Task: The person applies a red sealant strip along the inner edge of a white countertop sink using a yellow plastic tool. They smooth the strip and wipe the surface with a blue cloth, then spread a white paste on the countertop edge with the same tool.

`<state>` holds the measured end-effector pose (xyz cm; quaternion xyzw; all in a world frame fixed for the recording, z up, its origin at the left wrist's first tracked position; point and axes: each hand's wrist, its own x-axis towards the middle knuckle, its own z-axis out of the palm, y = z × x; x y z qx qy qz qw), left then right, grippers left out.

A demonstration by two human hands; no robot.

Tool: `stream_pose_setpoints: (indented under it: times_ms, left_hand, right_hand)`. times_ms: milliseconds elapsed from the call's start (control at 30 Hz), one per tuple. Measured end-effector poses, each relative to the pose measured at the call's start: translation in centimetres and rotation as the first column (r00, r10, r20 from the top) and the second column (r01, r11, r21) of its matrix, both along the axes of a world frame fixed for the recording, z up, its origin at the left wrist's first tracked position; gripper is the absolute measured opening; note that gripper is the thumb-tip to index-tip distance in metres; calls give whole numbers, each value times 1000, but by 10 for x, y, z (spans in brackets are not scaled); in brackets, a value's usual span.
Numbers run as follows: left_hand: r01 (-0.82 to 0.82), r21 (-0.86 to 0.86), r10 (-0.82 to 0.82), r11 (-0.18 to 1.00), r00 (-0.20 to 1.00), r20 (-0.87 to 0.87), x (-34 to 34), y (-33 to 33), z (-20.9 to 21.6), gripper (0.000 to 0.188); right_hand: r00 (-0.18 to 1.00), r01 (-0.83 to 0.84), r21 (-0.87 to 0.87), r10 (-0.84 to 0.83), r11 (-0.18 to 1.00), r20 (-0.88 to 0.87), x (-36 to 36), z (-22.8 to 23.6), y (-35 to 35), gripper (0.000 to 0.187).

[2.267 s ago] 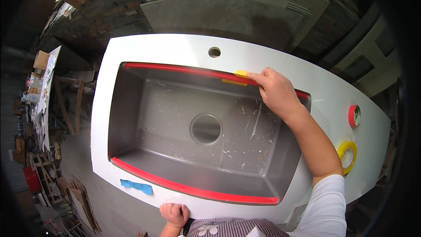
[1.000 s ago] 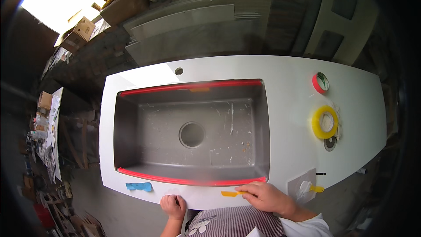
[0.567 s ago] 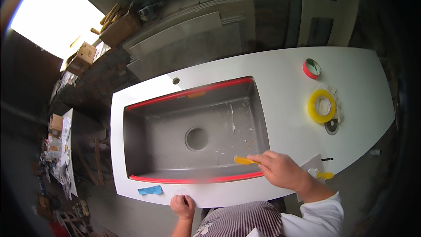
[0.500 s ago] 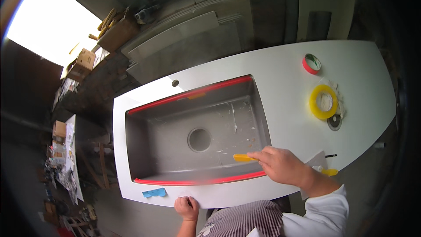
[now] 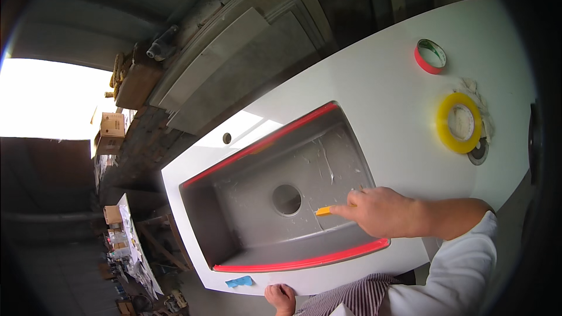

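Observation:
My right hand (image 5: pixel 380 210) grips a yellow-orange flat tool, scraper-like in shape (image 5: pixel 324 211), its free end over the sink near the drain hole (image 5: pixel 287 200). The grey sink (image 5: pixel 234 213) is set in a white countertop (image 5: pixel 386 99). Streaks and small bits lie on its bottom and right wall. Red tape runs along the far edge (image 5: pixel 263 143) and the near edge (image 5: pixel 304 264). My left hand (image 5: pixel 280 298), fingers curled in, rests at the countertop's front edge, beside a blue scrap (image 5: pixel 239 281).
On the countertop's right lie a red tape roll (image 5: pixel 427 67), a yellow tape roll (image 5: pixel 444 126), a grey disc (image 5: pixel 479 153) and crumpled whitish material (image 5: pixel 472 90). Leaning boards (image 5: pixel 216 58) stand behind. Cardboard boxes (image 5: pixel 111 126) and a cluttered table (image 5: pixel 139 246) are at the left.
The whole view has tilted, so the countertop now slopes more steeply. My right hand still holds the yellow tool, now further over the sink. My arm hides the items by the countertop's right front.

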<state>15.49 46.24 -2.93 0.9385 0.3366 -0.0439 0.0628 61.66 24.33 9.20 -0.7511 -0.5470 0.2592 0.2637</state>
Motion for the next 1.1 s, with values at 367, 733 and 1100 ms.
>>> stream_pose_setpoints:
  times_ms: [367, 733, 1100]
  left_hand:
    - [-78, -19, 78, 997, 997, -30, 27, -14, 25, 14]
    - [44, 121, -65, 992, 982, 175, 21, -14, 11, 15]
    - [40, 87, -56, 995, 980, 192, 26, -16, 14, 15]
  right_hand:
    - [946, 92, 136, -129, 986, 296, 73, -23, 42, 32]
    - [897, 199, 191, -257, 961, 359, 108, -69, 139, 33]
    - [906, 222, 87, -238, 971, 349, 117, -74, 150, 33]
